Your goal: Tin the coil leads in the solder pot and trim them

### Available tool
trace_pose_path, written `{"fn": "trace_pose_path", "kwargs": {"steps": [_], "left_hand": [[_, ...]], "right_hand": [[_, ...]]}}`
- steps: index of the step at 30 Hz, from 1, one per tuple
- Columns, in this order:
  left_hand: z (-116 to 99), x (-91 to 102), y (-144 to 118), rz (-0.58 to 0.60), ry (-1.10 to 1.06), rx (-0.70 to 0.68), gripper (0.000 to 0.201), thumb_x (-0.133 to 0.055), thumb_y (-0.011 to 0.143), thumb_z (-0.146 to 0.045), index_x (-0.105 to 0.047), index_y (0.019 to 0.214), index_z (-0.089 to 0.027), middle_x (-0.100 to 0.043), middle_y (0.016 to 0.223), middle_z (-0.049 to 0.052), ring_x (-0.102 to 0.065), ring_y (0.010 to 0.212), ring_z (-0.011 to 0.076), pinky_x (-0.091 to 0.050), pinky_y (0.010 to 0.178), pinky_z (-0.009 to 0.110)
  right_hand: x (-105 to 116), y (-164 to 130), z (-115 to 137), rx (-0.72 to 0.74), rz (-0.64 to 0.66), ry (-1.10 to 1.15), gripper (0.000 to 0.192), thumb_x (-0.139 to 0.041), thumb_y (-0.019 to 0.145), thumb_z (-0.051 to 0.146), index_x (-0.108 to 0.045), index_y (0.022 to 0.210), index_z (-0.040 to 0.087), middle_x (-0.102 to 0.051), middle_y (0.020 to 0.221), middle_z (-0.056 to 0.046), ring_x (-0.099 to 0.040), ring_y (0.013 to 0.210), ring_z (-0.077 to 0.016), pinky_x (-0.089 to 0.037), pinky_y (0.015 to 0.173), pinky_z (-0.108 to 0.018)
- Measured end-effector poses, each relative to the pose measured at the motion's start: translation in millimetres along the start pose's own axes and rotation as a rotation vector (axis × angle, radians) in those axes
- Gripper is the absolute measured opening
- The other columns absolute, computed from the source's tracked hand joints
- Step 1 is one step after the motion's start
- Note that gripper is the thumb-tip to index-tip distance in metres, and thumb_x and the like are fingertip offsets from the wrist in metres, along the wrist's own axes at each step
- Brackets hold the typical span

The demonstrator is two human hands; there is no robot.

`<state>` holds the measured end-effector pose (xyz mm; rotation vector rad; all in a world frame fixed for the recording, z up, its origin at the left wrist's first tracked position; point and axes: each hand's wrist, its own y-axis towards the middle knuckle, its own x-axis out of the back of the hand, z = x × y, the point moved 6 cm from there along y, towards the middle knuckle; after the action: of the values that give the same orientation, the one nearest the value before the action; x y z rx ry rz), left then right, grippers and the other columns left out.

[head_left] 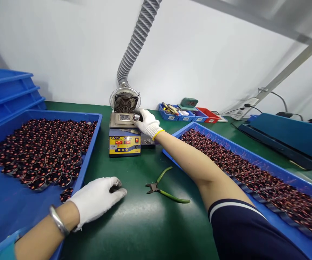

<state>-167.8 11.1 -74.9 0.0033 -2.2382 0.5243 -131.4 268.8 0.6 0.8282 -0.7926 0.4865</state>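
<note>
Your right hand (147, 123) reaches to the solder pot (125, 134), its gloved grip pinched closed around a small coil part (137, 117) held at the right edge of the pot's top plate, just in front of the fume fan (124, 102). The display on the pot reads hot, so I judge the main risk to be a burn or a scorched glove if your fingertips drift leftward onto the plate. A slack pinch could also drop the part into the bath.

Your left hand (97, 199) rests on the green table (145, 231), nearer you than the pot and to its left, its grip curled closed over a small dark piece (115, 188). The side cutters (163, 189) lie loose on the table nearer you than the pot; a returning forearm could catch them. The left tray (90, 159) and right tray (280, 169) flank the pot, both loaded with coils.
</note>
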Motion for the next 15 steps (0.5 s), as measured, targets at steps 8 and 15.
{"fn": "trace_pose_path", "kwargs": {"steps": [8, 15], "left_hand": [[1, -1.7, 1, 0.005, 0.006, 0.013, 0.042, -0.046, 0.079, -0.052, -0.066, 0.104, -0.024, -0.07, 0.105, 0.008, -0.063, 0.097, 0.0272, -0.044, 0.087, 0.037], [9, -5.3, 3, 0.019, 0.012, 0.006, 0.047, -0.043, 0.081, -0.06, -0.065, 0.108, -0.028, -0.066, 0.116, 0.004, -0.059, 0.108, 0.0261, -0.04, 0.096, 0.037]], "right_hand": [[19, -4, 2, 0.011, -0.093, 0.231, 0.049, -0.058, 0.072, 0.02, -0.053, 0.121, 0.017, -0.06, 0.114, -0.006, -0.057, 0.106, -0.019, -0.045, 0.095, -0.032], [65, -41, -42, -0.203, -0.174, 0.373, 0.054, -0.062, 0.069, 0.024, -0.049, 0.12, 0.012, -0.061, 0.108, -0.01, -0.062, 0.091, -0.0181, -0.053, 0.082, -0.031]]}}
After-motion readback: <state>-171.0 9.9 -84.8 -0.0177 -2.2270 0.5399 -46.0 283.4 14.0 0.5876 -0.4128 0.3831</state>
